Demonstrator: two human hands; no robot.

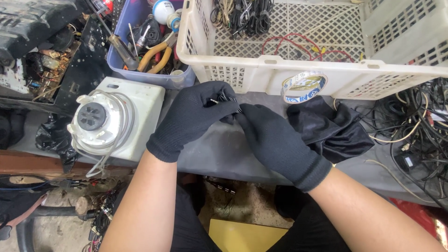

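Both gloved hands met over the grey bench: left hand (189, 119) and right hand (275, 140) were each pinched shut on a small bundle of black cable (227, 100) held between the fingertips, just in front of the cream plastic crate (275, 70). Couldn't make out much of the cable itself, the gloves hid most of it. A roll of tape (303, 86) leaned on the crate wall, and a black cloth (329, 128) lay just beside the right hand. Off to the left sat a white round appliance part (114, 119), with a blue tool bin (149, 51) behind it.
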